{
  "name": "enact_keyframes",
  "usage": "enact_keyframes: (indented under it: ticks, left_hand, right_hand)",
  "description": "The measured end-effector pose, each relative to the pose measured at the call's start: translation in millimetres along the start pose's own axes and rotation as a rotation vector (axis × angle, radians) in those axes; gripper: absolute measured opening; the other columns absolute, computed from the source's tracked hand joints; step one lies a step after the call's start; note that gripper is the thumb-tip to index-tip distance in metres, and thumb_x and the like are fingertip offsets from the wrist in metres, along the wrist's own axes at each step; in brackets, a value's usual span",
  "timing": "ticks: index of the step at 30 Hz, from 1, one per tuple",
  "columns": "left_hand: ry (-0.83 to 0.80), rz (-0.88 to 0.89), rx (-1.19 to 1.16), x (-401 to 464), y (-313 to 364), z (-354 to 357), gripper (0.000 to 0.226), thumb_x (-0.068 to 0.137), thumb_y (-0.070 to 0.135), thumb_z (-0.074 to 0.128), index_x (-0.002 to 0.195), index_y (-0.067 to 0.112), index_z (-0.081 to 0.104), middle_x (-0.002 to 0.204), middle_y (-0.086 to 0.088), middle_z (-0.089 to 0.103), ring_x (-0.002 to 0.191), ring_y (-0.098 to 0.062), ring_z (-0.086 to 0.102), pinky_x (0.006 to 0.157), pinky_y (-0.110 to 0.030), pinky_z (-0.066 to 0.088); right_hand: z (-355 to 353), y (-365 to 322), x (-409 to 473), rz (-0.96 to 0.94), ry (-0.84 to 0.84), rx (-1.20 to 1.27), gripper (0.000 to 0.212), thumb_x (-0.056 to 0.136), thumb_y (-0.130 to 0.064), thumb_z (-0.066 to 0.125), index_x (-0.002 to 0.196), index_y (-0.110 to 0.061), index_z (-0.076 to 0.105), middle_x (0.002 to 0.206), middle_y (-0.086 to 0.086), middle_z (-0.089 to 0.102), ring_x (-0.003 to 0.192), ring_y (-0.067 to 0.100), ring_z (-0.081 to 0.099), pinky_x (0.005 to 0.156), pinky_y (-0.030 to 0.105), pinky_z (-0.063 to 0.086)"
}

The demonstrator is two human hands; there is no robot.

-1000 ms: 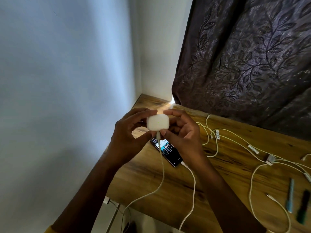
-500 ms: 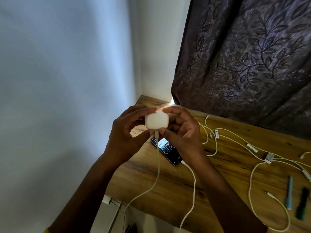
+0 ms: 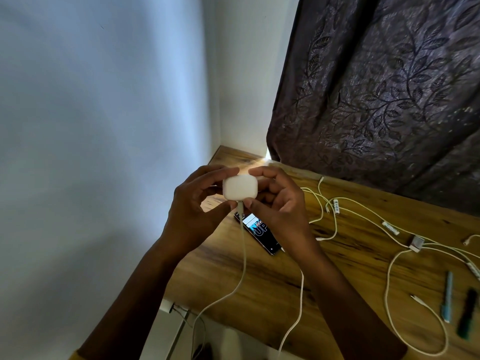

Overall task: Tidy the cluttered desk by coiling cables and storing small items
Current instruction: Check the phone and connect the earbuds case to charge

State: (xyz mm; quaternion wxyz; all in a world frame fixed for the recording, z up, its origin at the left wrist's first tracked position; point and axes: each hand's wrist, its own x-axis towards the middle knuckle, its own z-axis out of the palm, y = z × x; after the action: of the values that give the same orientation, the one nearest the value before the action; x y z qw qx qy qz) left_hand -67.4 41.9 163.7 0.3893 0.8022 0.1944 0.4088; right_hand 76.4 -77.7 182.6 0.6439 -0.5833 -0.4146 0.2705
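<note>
My wooden desk [image 3: 259, 287] sits in a corner, a plain wall to my left and a dark leaf-patterned curtain [image 3: 376, 87] hanging behind it. By my reckoning the tidying has barely begun: nothing on the desk looks coiled or put away.

A tangle of loose white cables [image 3: 363, 211] sprawls across the right half of the desk, with a small grey adapter [image 3: 417, 243] among them. A phone [image 3: 259, 232] lies face up under my hands, its screen lit, with a cable running from its near end off the desk edge. At the far right lie a light blue pen [image 3: 447, 294] and a dark green pen [image 3: 467, 313], side by side.

Above the phone I hold a small white charging case [image 3: 240, 187] between both hands. My left hand [image 3: 193, 216] curls round its left side, thumb beneath. My right hand [image 3: 280, 203] curls round its right side, thumb tip by the plug. A white charging cable [image 3: 242, 255] is plugged into the bottom of the case and hangs down past the desk edge.

Compared with a second ago, little differs: the case sits slightly higher and my grip looks unchanged. The plug is not yet out.
</note>
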Motion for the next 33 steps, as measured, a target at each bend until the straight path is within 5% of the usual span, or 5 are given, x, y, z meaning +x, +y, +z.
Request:
enact_keyframes:
  ticks: [5,13,20,28,33]
  left_hand:
    - [0.007,-0.013,-0.021,-1.3,-7.0,0.9,0.057,0.079,0.021,0.081,0.133,0.008,0.067,0.134,-0.005,0.064,0.123,-0.024,0.065,0.093,-0.042,0.062]
    - [0.006,-0.047,-0.024,-6.4,-30.3,2.0,0.057,0.079,0.004,0.086,0.132,0.008,0.066,0.135,-0.006,0.064,0.123,-0.021,0.065,0.093,-0.032,0.061]
    - [0.001,-0.096,-0.012,-16.7,-62.1,6.3,0.059,0.077,0.002,0.088,0.13,0.015,0.067,0.13,-0.002,0.065,0.119,-0.009,0.064,0.089,-0.019,0.057]
    - [-0.008,-0.214,0.019,-31.5,-103.8,15.8,0.058,0.075,0.001,0.089,0.129,0.013,0.07,0.123,-0.001,0.063,0.11,0.0,0.065,0.086,-0.015,0.056]
    - [-0.043,-0.381,0.08,-47.2,-132.0,22.4,0.057,0.077,0.006,0.089,0.13,0.018,0.07,0.121,0.002,0.064,0.103,-0.004,0.068,0.087,-0.023,0.06]
  right_hand:
    - [2.7,10.3,3.5,0.017,0.009,0.019,0.051,0.084,0.01,0.076,0.127,-0.013,0.061,0.108,0.007,0.074,0.099,0.019,0.076,0.077,0.031,0.063]
    - [14.8,29.3,10.6,0.069,0.021,0.013,0.049,0.085,0.008,0.076,0.125,-0.019,0.063,0.118,0.003,0.069,0.1,0.013,0.075,0.073,0.026,0.062]
    - [22.9,68.0,17.5,0.14,0.025,-0.061,0.051,0.084,0.005,0.078,0.127,-0.02,0.066,0.122,0.008,0.068,0.103,0.022,0.074,0.08,0.042,0.065]
    - [39.7,110.7,25.0,0.223,0.038,-0.247,0.044,0.083,-0.001,0.079,0.119,-0.024,0.067,0.111,-0.01,0.069,0.092,0.005,0.07,0.072,0.025,0.061]
    - [48.4,148.0,27.7,0.286,0.021,-0.409,0.046,0.084,-0.005,0.077,0.127,-0.018,0.068,0.119,-0.002,0.072,0.092,0.009,0.072,0.075,0.023,0.061]
